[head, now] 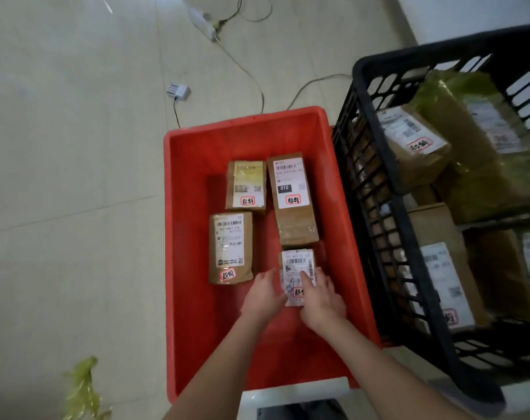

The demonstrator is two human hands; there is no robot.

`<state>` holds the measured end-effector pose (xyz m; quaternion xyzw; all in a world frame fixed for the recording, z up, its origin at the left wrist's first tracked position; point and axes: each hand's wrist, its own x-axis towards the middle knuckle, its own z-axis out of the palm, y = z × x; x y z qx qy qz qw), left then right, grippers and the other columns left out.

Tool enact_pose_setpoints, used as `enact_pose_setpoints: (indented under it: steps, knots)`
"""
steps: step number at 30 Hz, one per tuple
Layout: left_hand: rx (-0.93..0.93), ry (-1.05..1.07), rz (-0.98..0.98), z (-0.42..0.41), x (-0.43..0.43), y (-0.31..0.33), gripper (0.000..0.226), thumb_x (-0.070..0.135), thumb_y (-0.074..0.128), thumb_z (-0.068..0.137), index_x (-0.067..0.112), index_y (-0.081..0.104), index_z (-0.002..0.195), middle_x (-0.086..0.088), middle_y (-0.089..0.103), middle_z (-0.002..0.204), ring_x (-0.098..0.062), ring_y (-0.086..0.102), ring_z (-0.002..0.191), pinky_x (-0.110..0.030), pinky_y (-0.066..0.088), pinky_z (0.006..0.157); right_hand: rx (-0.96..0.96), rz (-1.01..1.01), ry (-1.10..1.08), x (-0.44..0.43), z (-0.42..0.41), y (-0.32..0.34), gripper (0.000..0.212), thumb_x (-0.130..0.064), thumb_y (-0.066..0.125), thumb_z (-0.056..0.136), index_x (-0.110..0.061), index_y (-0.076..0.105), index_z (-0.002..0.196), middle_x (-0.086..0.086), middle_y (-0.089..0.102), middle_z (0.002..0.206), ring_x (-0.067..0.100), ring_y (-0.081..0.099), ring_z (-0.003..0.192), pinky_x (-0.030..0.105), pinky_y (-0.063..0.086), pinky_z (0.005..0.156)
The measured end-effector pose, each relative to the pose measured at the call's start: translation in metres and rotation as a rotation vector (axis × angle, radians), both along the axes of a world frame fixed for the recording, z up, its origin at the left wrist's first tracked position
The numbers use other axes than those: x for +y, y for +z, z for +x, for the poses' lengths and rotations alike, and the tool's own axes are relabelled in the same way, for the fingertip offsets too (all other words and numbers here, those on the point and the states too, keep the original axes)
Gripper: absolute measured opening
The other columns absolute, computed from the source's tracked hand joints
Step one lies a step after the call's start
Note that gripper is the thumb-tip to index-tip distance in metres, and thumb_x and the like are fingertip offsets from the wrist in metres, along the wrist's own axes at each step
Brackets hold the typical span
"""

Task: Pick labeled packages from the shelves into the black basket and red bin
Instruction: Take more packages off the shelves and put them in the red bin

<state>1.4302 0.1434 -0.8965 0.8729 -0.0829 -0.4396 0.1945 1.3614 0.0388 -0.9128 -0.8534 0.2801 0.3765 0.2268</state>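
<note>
I hold the small package (298, 263) with both hands. My left hand (262, 294) grips its left side. My right hand (323, 300) grips its right side, with one finger on top. It is down in the red bin (197, 137), near three other packages (230, 247). The black basket (376, 68) stands just beside the bin, with more packages (415, 144) inside.

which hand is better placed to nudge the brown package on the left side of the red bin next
Left, probably. The left hand sits beside that brown package, nothing between them; the right hand would have to cross the small package both hands hold.
</note>
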Motion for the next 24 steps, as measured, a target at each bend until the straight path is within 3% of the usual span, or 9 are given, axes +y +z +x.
enact_pose_setpoints:
  steps: [4,10,18,24]
  knots:
    - [-0.185,-0.278,0.107,0.009,-0.006,0.054,0.066,0.021,0.059,0.084,0.017,0.032,0.145,-0.006,0.033,0.147,-0.026,0.041,0.131,-0.039,0.042,0.101,-0.087,-0.004,-0.027,-0.008,0.001,0.051,0.081,-0.023,0.06,0.088,-0.03,0.011,0.151,0.004,0.002,0.159,0.026,0.014,0.144,0.038,0.031,0.109]
    - [-0.356,-0.546,0.168,0.011,-0.038,0.137,0.073,0.023,0.062,0.084,0.019,0.023,0.147,-0.004,0.026,0.15,-0.024,0.039,0.131,-0.037,0.046,0.094,-0.26,-0.06,-0.134,-0.024,-0.002,0.141,0.08,-0.022,0.062,0.088,-0.029,0.013,0.151,0.001,0.01,0.157,0.023,0.023,0.14,0.037,0.034,0.109]
    - [-0.591,-0.859,-0.045,-0.018,-0.111,0.241,0.075,0.028,0.058,0.084,0.018,0.021,0.148,-0.005,0.028,0.149,-0.026,0.038,0.131,-0.036,0.043,0.098,-0.441,-0.269,-0.329,-0.073,-0.055,0.256,0.071,-0.022,0.059,0.09,-0.028,0.018,0.148,0.001,0.02,0.152,0.024,0.027,0.137,0.037,0.037,0.105]
    - [-0.71,-1.095,-0.215,-0.091,-0.175,0.318,0.077,0.032,0.063,0.085,0.019,0.021,0.148,-0.006,0.028,0.149,-0.026,0.036,0.133,-0.038,0.044,0.1,-0.45,-0.46,-0.556,-0.104,-0.149,0.332,0.072,-0.03,0.062,0.087,-0.026,0.023,0.147,0.005,0.023,0.151,0.026,0.027,0.136,0.038,0.033,0.107]
